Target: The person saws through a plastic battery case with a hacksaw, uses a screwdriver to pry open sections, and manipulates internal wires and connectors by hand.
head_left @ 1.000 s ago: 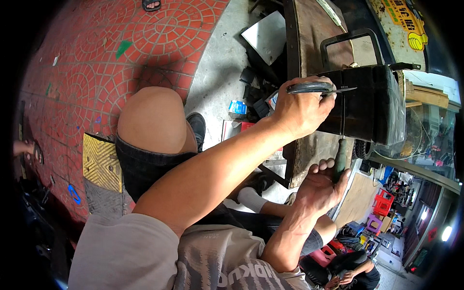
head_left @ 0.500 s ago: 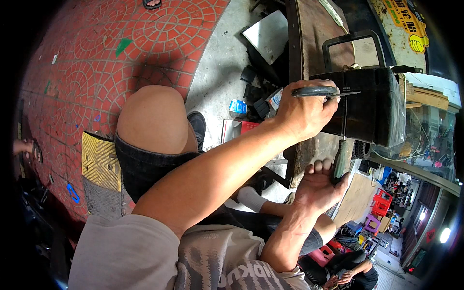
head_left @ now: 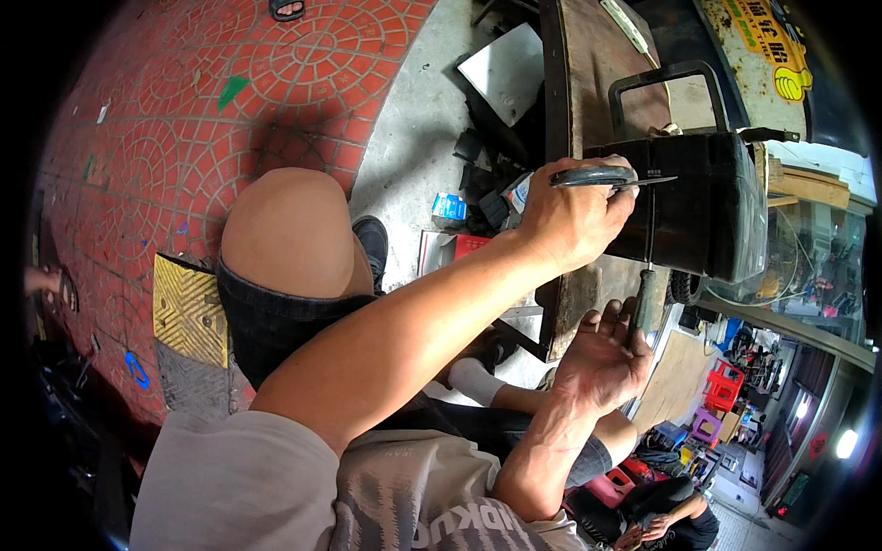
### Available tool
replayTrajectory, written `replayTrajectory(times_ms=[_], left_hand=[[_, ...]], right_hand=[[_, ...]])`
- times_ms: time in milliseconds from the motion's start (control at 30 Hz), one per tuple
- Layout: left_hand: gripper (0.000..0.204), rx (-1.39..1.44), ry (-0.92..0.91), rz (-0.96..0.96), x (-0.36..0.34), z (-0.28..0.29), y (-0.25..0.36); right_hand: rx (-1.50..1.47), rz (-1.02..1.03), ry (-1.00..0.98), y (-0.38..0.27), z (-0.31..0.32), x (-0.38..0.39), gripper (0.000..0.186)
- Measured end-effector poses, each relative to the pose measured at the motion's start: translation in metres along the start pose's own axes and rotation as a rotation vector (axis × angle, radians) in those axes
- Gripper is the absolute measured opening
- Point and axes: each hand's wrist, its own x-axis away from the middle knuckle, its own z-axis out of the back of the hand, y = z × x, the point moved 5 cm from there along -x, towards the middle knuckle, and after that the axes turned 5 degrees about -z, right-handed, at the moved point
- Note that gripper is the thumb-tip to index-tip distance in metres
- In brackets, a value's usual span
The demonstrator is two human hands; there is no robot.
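Note:
My left hand [head_left: 574, 220] grips black-handled scissors [head_left: 593, 176], their blade pointing right across the side of a black plastic case [head_left: 712, 207] with a raised handle, lying on a worn wooden bench [head_left: 593, 298]. A screwdriver [head_left: 644, 303] stands against the case, its thin shaft reaching up to around the blade, its green handle held below. My right hand [head_left: 597, 363], palm up with fingers curled, holds that handle between thumb and fingers. Whether the shaft is inserted into anything, I cannot tell.
A white board [head_left: 501, 69] and dark scraps [head_left: 473, 147] lie on grey concrete beside red paving [head_left: 165, 138]. A yellow ramp [head_left: 188, 312] is near my knee. A seated person [head_left: 661, 514] is at lower right, near stools [head_left: 724, 386]; a sandalled foot [head_left: 64, 289] is at left.
The case sits slightly lower in the picture than a second ago. My left hand has shifted a little downward with the scissors. My right hand and screwdriver have moved slightly, fingers repositioned.

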Motion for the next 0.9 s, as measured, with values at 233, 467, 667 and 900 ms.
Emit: replayTrajectory(times_ms=[233, 467, 667, 900], left_hand=[[0.018, -0.016, 0.013, -0.018, -0.001, 0.0, 0.002], [0.02, -0.01, -0.016, 0.006, -0.002, 0.003, 0.003], [0.02, -0.013, -0.002, -0.001, -0.002, 0.0, 0.0], [0.019, -0.008, 0.009, -0.012, -0.001, 0.001, 0.001]], right_hand=[[0.012, -0.055, -0.168, -0.005, 0.013, -0.013, 0.052], [0.019, -0.102, -0.379, -0.009, 0.019, -0.014, 0.043], [-0.056, -0.091, -0.12, -0.001, -0.009, 0.004, 0.046], [-0.087, -0.118, -0.133, -0.005, 0.008, -0.002, 0.041]])
